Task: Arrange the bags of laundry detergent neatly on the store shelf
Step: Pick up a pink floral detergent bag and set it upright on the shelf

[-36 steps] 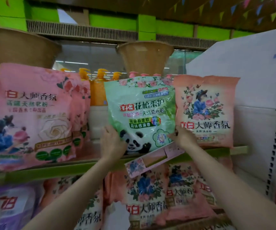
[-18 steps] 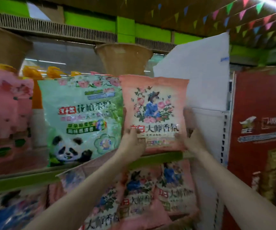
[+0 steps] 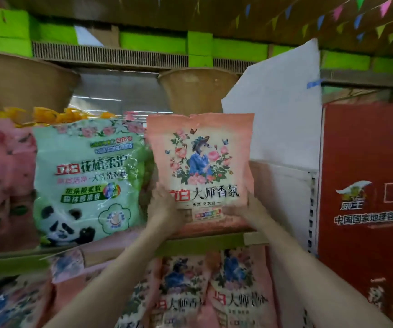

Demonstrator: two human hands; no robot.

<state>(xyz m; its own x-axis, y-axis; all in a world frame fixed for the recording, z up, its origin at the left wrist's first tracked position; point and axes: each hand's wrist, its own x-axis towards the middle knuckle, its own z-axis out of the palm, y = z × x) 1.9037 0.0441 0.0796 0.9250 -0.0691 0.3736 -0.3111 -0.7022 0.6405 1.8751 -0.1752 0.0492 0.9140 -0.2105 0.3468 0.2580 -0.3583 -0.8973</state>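
Both hands had shifted along the shelf (image 3: 228, 242) from the green panda bag (image 3: 84, 183) to the peach bag (image 3: 202, 171), which they held from either side a second later. At this moment the left hand (image 3: 164, 207) gripped the lower left edge of that peach bag, thumb over the printed front, and the right hand (image 3: 253, 209) clasped the lower right corner, fingers curled behind it. That bag stood upright near the right end of the shelf, its base at the front edge, touching the green panda bag on its left side. To its right rose a white side panel (image 3: 283, 119), with a red box (image 3: 365, 185) beyond it.

Left of the green panda bag, pink bags (image 3: 3, 183) filled the shelf toward its left end, blurred by motion. Behind them orange bottle caps (image 3: 46, 114) showed above the bag tops; the bottles themselves were hidden. Two tan baskets (image 3: 197, 91) sat high behind the row, and what they held could not be seen.

On the lower shelf, under the front edge, more peach bags (image 3: 238, 290) of the same flower print stood packed side by side, partly covered by the forearms. One pink pack (image 3: 72, 263) lay tilted across the front edge of the upper shelf, below the green panda bag.
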